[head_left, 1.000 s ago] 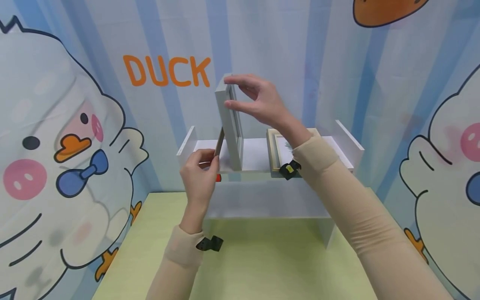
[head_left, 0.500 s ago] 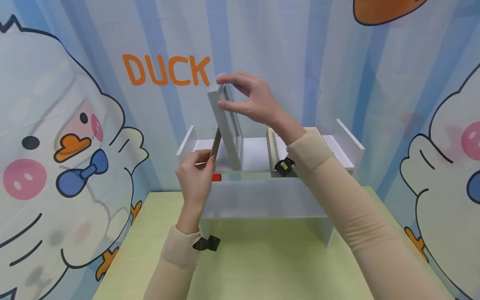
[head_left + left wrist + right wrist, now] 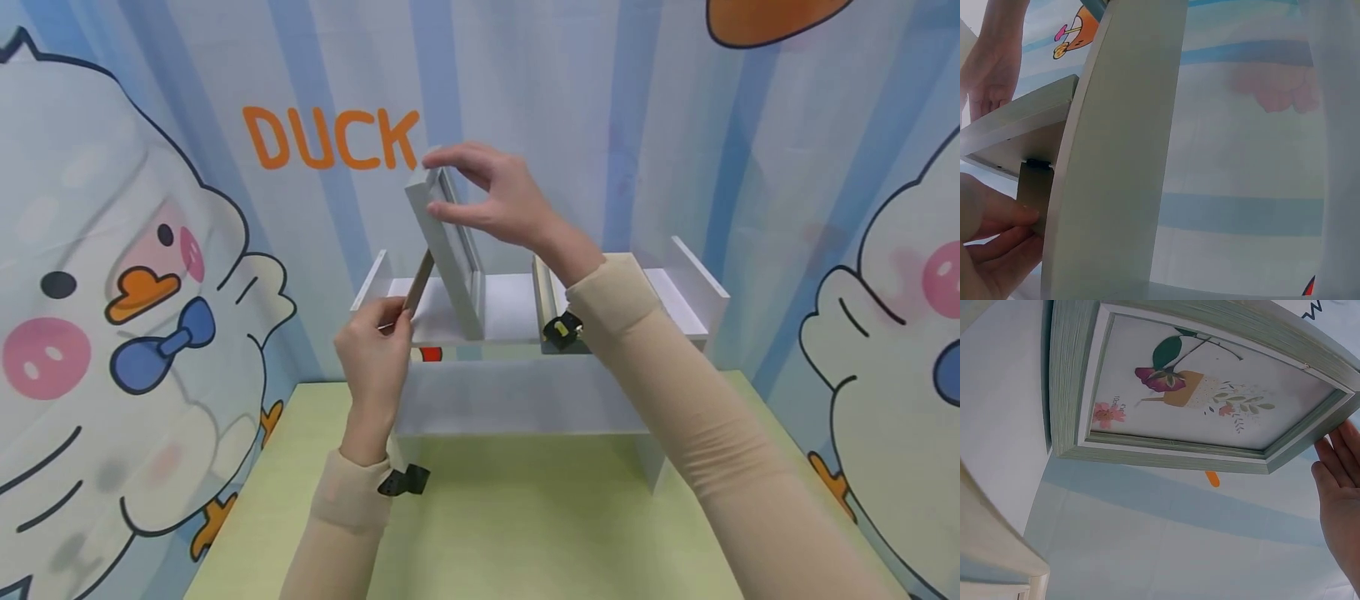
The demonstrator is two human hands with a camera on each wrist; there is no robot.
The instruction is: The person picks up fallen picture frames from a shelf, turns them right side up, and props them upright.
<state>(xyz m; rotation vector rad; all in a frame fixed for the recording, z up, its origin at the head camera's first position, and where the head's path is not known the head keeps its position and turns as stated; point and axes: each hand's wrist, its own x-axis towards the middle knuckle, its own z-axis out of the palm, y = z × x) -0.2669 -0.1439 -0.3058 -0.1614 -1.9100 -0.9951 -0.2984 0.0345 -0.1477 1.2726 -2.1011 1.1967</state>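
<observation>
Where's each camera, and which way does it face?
Head: worn there, facing forward and down at the shelf; left hand, right hand, sleeves show.
Left wrist: worn there, facing the picture frame and stand; both hands show.
Right wrist: worn there, facing the flower picture; right hand shows.
Both wrist views share the picture frame.

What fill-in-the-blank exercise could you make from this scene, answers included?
1. The person's ____ hand pinches the support leg of the tilted picture frame.
2. In the head view, another frame lies to the ____ of the tilted one.
3. The orange word on the backdrop reads ____.
4. The colour of the large leaf by the rose is ____.
Missing words: left; right; DUCK; green.
</observation>
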